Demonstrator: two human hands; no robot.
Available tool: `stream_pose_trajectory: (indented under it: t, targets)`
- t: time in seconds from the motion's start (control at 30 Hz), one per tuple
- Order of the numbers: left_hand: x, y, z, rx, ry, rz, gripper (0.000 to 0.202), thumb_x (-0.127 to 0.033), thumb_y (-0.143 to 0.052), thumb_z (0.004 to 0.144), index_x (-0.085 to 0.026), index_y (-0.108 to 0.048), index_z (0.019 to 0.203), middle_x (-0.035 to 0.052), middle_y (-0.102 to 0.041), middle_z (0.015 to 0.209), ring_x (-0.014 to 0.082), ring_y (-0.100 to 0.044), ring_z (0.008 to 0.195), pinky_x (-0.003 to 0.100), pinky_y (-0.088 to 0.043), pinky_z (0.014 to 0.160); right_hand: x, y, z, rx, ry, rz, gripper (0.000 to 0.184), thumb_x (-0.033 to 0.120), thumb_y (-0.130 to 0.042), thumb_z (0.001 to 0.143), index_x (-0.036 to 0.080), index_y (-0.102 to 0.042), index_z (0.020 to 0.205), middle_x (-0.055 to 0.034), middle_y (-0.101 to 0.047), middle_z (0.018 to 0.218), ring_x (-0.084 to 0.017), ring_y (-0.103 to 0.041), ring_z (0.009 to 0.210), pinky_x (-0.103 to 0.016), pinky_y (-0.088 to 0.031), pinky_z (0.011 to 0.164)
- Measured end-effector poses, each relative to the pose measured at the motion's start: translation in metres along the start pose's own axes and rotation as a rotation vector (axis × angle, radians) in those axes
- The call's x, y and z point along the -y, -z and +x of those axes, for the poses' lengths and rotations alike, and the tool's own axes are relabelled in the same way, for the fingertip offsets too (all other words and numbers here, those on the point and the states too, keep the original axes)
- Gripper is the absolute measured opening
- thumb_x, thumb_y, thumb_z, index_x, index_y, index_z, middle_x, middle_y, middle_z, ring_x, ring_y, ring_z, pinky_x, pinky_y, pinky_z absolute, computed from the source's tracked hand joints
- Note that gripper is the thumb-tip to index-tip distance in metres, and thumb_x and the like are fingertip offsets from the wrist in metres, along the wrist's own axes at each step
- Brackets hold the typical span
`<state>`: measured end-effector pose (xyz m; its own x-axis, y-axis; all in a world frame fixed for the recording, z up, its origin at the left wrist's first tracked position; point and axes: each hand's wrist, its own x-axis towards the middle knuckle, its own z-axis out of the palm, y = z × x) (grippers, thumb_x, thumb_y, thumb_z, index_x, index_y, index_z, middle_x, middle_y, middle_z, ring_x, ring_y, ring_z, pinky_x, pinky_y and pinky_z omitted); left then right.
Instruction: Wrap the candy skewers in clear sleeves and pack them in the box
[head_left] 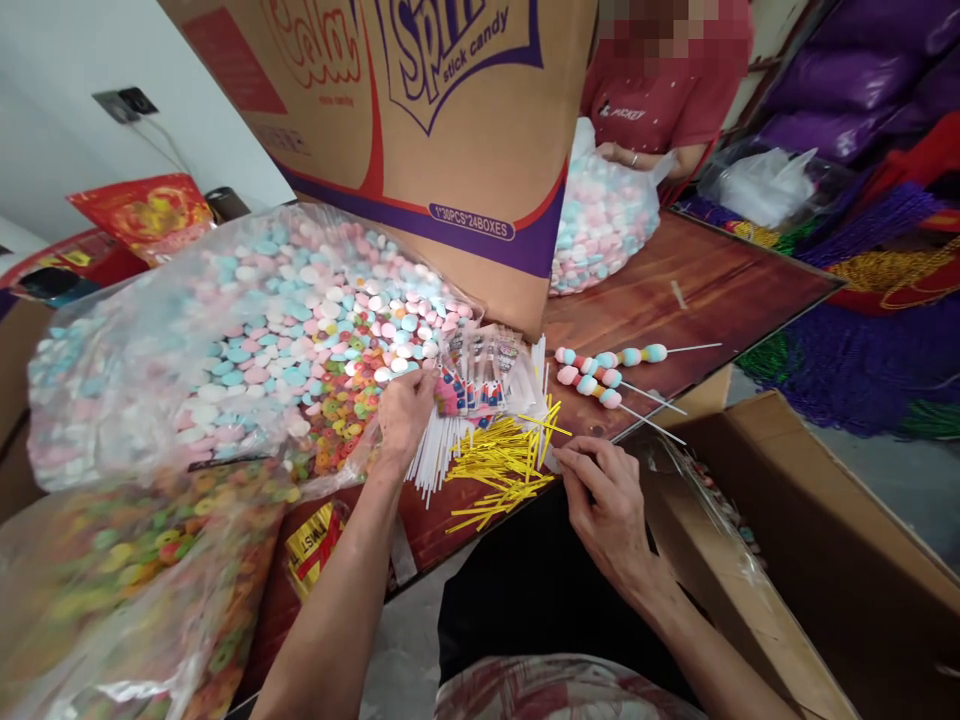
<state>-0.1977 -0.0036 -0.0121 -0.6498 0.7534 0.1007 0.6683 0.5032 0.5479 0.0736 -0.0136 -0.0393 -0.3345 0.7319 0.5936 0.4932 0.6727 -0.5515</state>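
Observation:
My left hand (405, 415) is closed in a pinch at the left edge of a pile of small printed clear bags (487, 370); what its fingertips hold is hidden. White sticks (435, 450) lie just below it. My right hand (609, 505) is also pinched, at the table's near edge beside a heap of yellow twist ties (499, 460). Whatever sits between its fingertips is too small to name. Beyond the right hand lie three sticks threaded with pastel candies (589, 378), their bare ends pointing right.
A big clear bag of pastel candies (255, 340) spreads over the left, with a bag of ring candies (150, 560) nearer. A tall carton (465, 150) stands behind. Across the table (720, 270) sits a person (675, 110) with another candy bag (607, 220). An open carton (825, 520) is at right.

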Motion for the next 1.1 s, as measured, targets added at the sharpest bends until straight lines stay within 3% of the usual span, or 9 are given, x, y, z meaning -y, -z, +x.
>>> stream_pose_trajectory:
  t: [0.2, 0.37, 0.53, 0.63, 0.73, 0.8, 0.93, 1.03, 1.1]
  targets:
    - [0.003, 0.0, -0.01, -0.026, -0.11, 0.028, 0.03, -0.037, -0.047, 0.092, -0.021, -0.071, 0.081, 0.0065, -0.07, 0.077, 0.0202, -0.061, 0.071, 0.028, -0.035, 0.063, 0.01, -0.006, 0.01, 0.059, 0.003, 0.068, 0.022, 0.011, -0.052, 0.093, 0.022, -0.07, 0.099, -0.0071, -0.068, 0.094, -0.02, -0.061, 0.086, -0.036, -0.041, 0.075]
    - [0.005, -0.008, -0.004, 0.012, -0.078, -0.027, 0.019, -0.039, -0.067, 0.081, -0.023, -0.071, 0.088, 0.0053, -0.072, 0.088, 0.0203, -0.064, 0.076, 0.028, -0.04, 0.067, 0.019, -0.014, 0.013, 0.088, 0.021, 0.095, 0.023, 0.01, -0.051, 0.093, 0.022, -0.07, 0.1, -0.0076, -0.067, 0.096, -0.02, -0.061, 0.087, -0.036, -0.043, 0.076]
    - [0.004, -0.011, 0.002, -0.025, -0.007, -0.004, 0.013, -0.033, -0.062, 0.083, -0.024, -0.071, 0.083, 0.0045, -0.072, 0.081, 0.0212, -0.064, 0.075, 0.03, -0.038, 0.066, 0.021, -0.018, 0.007, 0.074, 0.033, 0.105, 0.021, 0.01, -0.052, 0.093, 0.02, -0.07, 0.098, -0.0078, -0.067, 0.094, -0.02, -0.06, 0.084, -0.035, -0.042, 0.072]
    - [0.001, -0.006, -0.001, -0.075, 0.007, -0.184, 0.015, -0.033, -0.06, 0.083, -0.022, -0.07, 0.08, 0.0036, -0.07, 0.076, 0.0184, -0.061, 0.069, 0.028, -0.039, 0.064, 0.021, -0.017, 0.007, 0.083, -0.004, 0.131, 0.021, 0.013, -0.052, 0.093, 0.021, -0.071, 0.096, -0.008, -0.068, 0.093, -0.02, -0.061, 0.084, -0.035, -0.043, 0.072]
    - [-0.011, 0.002, -0.015, -0.097, -0.02, -0.454, 0.018, -0.036, -0.059, 0.084, -0.02, -0.065, 0.077, 0.0012, -0.064, 0.068, 0.0152, -0.056, 0.062, 0.026, -0.04, 0.06, 0.024, -0.018, 0.015, 0.096, -0.136, 0.295, 0.019, 0.019, -0.054, 0.094, 0.022, -0.072, 0.097, -0.0082, -0.068, 0.096, -0.021, -0.063, 0.091, -0.037, -0.046, 0.08]
    - [-0.026, 0.005, -0.032, -0.066, -0.067, -0.609, 0.019, -0.037, -0.061, 0.084, -0.02, -0.063, 0.076, -0.0001, -0.061, 0.067, 0.0138, -0.053, 0.061, 0.026, -0.041, 0.059, 0.03, -0.021, 0.025, 0.111, -0.315, 0.513, 0.017, 0.025, -0.058, 0.092, 0.022, -0.072, 0.1, -0.0072, -0.069, 0.098, -0.021, -0.063, 0.091, -0.036, -0.049, 0.083]
    - [-0.062, -0.004, -0.076, 0.027, -0.123, -0.817, 0.018, -0.036, -0.063, 0.085, -0.02, -0.062, 0.078, 0.0, -0.061, 0.073, 0.0131, -0.055, 0.067, 0.025, -0.045, 0.065, 0.04, -0.032, 0.042, 0.126, -0.705, 1.023, 0.023, 0.039, -0.071, 0.081, 0.019, -0.069, 0.092, -0.0015, -0.068, 0.081, -0.018, -0.062, 0.073, -0.031, -0.051, 0.069]
    - [-0.081, -0.016, -0.102, -0.003, -0.051, -0.952, 0.02, -0.038, -0.068, 0.084, -0.019, -0.062, 0.08, 0.0, -0.06, 0.075, 0.0126, -0.055, 0.072, 0.025, -0.046, 0.07, 0.037, -0.034, 0.045, 0.031, -0.766, 1.139, 0.025, 0.04, -0.075, 0.077, 0.018, -0.065, 0.076, 0.002, -0.061, 0.07, -0.013, -0.054, 0.065, -0.026, -0.046, 0.062]
    - [-0.088, -0.022, -0.112, 0.128, 0.097, -1.154, 0.027, -0.043, -0.072, 0.082, -0.018, -0.061, 0.081, -0.0011, -0.058, 0.072, 0.0103, -0.052, 0.066, 0.023, -0.043, 0.065, 0.029, -0.026, 0.044, 0.002, -0.745, 1.112, 0.024, 0.039, -0.075, 0.077, 0.018, -0.063, 0.073, 0.0031, -0.058, 0.068, -0.011, -0.05, 0.063, -0.025, -0.042, 0.06]
